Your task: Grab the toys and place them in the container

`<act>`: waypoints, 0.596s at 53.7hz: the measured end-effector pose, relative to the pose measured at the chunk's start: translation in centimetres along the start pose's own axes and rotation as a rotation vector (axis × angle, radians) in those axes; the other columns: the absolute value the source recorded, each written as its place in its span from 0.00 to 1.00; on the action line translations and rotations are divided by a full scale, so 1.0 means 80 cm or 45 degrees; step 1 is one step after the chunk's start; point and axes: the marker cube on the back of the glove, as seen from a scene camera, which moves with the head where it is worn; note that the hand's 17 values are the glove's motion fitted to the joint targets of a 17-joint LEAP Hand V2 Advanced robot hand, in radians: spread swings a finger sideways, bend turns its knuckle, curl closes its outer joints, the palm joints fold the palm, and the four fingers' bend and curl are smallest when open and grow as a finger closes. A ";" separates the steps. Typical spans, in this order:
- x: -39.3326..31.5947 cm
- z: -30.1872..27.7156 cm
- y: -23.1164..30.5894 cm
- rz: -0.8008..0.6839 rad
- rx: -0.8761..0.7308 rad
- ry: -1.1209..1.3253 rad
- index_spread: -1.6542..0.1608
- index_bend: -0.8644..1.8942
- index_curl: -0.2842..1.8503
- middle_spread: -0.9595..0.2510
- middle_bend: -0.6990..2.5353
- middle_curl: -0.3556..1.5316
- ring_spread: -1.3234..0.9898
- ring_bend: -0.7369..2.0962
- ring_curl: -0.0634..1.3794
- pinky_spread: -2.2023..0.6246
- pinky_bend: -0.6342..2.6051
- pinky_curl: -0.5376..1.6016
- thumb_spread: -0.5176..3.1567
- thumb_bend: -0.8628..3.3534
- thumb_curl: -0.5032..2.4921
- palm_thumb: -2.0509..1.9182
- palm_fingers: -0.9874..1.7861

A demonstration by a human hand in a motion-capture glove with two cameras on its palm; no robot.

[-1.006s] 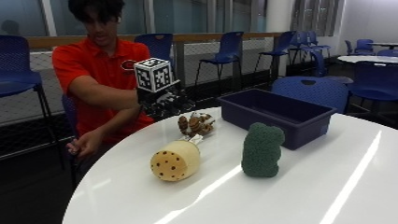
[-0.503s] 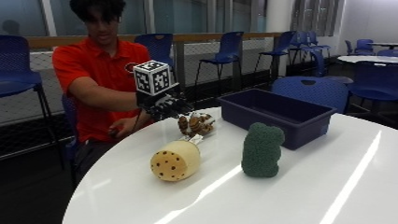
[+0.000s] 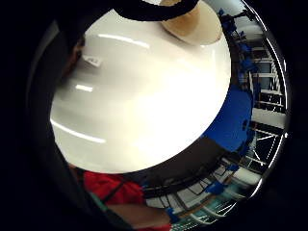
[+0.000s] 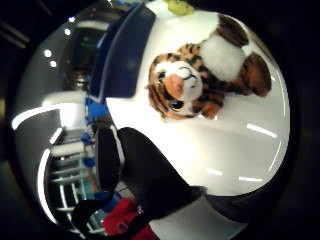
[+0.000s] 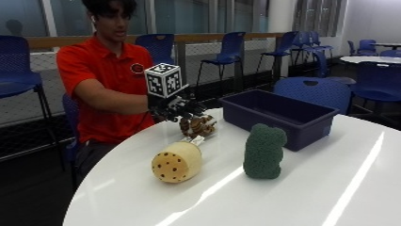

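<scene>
A striped tiger plush (image 5: 197, 126) lies on the round white table (image 5: 325, 188), between the person and the dark blue container (image 5: 276, 115). My gloved right hand (image 5: 175, 107) hovers just above and behind the tiger, fingers spread and holding nothing. In the thumb side palm view the tiger (image 4: 195, 85) lies face up on the table beside the container (image 4: 122, 55), apart from my glove's thumb (image 4: 145, 175). A tan spotted toy (image 5: 177, 162) and a green plush (image 5: 264, 151) sit nearer the table's front. The container looks empty from here.
The little finger side palm view shows bare white table (image 3: 144, 106) and the tan toy (image 3: 187, 21) at its edge. Blue chairs (image 5: 313, 92) stand behind the container. The person's bare left hand is out of sight below the table.
My hand has drifted slightly down and toward the tiger plush. The toys and container have not moved.
</scene>
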 end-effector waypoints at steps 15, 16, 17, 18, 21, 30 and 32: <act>-0.056 0.013 -0.042 -0.005 0.017 0.096 0.73 0.37 0.27 0.71 0.26 0.32 0.55 0.32 0.13 0.79 0.36 0.40 0.40 0.17 0.19 0.47 0.30; -0.058 0.016 -0.045 -0.003 0.016 0.110 0.73 0.37 0.27 0.71 0.26 0.32 0.55 0.31 0.13 0.80 0.36 0.40 0.40 0.17 0.19 0.47 0.30; -0.060 0.018 -0.048 0.000 0.015 0.123 0.73 0.37 0.27 0.71 0.26 0.32 0.55 0.32 0.13 0.80 0.36 0.40 0.39 0.17 0.19 0.47 0.30; -0.062 0.021 -0.051 0.003 0.012 0.135 0.73 0.37 0.27 0.71 0.26 0.32 0.55 0.31 0.13 0.80 0.36 0.40 0.39 0.17 0.19 0.47 0.30; -0.064 0.029 -0.057 0.017 0.000 0.162 0.73 0.37 0.27 0.72 0.26 0.32 0.55 0.31 0.13 0.80 0.37 0.41 0.39 0.17 0.19 0.47 0.31; -0.061 0.058 -0.065 0.083 -0.125 0.184 0.72 0.37 0.26 0.72 0.26 0.31 0.55 0.31 0.13 0.82 0.44 0.43 0.38 0.18 0.20 0.47 0.31; -0.059 0.063 -0.066 0.090 -0.149 0.183 0.72 0.36 0.26 0.72 0.25 0.31 0.56 0.31 0.13 0.82 0.48 0.45 0.38 0.18 0.20 0.48 0.32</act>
